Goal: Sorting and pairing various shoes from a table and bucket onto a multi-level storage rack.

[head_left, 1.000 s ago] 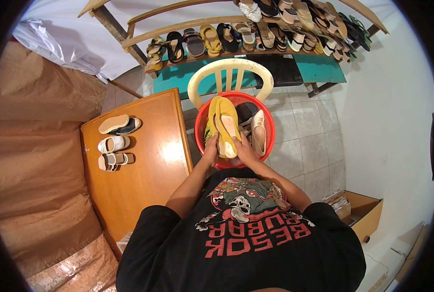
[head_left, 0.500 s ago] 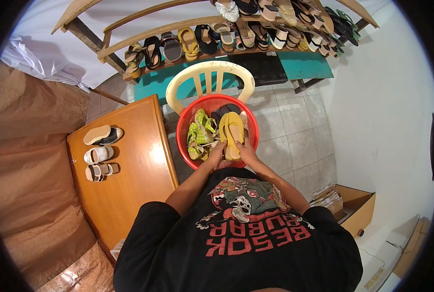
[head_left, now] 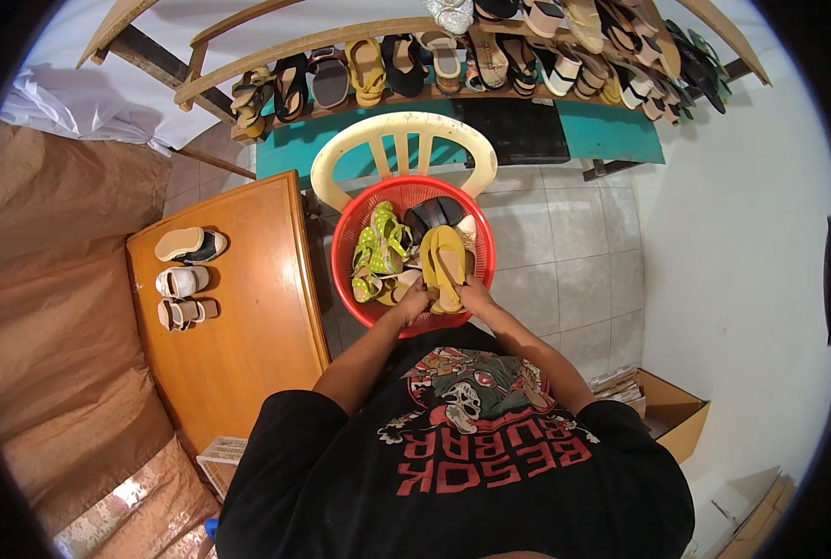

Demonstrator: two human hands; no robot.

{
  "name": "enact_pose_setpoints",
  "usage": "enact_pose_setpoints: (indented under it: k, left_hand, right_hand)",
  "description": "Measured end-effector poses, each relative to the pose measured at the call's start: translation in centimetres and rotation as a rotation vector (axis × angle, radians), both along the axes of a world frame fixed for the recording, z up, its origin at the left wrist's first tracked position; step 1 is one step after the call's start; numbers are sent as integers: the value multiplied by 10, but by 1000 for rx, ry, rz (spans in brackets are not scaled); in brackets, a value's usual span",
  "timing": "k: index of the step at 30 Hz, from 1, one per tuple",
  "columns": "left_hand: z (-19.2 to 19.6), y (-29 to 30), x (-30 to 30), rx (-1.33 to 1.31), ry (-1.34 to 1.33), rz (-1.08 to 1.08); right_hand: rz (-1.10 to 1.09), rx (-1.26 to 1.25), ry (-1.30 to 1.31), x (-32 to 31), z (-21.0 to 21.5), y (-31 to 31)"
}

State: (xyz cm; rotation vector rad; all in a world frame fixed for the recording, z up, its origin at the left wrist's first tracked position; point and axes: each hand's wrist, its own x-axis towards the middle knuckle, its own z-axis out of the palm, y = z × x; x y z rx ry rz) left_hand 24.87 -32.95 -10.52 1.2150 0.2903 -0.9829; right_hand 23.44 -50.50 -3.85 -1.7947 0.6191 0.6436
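A pair of yellow sandals [head_left: 447,261] is held between my two hands at the near side of a red plastic basket [head_left: 488,270]. My left hand [head_left: 416,302] grips the pair's left side near the heels. My right hand [head_left: 476,296] closes on the right side; some fingers of both hands are hidden under the soles. In the basket, green polka-dot shoes [head_left: 382,244] lie left of the yellow pair, and black shoes [head_left: 433,216] lie behind it. A pale shoe [head_left: 468,229] shows at its right.
The basket rests on a cream plastic chair [head_left: 328,174]. At left, a wooden table [head_left: 247,345] bears white sandals [head_left: 182,280], strappy sandals [head_left: 188,314] and a black-and-tan pair [head_left: 192,245]. Beyond stands a wooden rack [head_left: 275,70] full of footwear. A box [head_left: 686,415] is at lower right.
The yellow sandals have come slightly lower and nearer to me, their heels tipping down, with both hands still on them. My view has shifted a little; more of the black shoes shows.
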Motion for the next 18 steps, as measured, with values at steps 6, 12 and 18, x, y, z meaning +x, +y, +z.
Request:
enact_pose_setpoints:
  k: [6, 12, 18]
  left_hand:
    - [10, -15, 13, 79, 85, 157]
    - [-24, -10, 27, 165, 80, 261]
    - [17, -23, 42, 417, 162, 28]
  right_hand:
    - [99, -155, -19, 19, -51, -4]
    - [117, -206, -12, 37, -65, -8]
    - [210, -7, 186, 44, -58, -3]
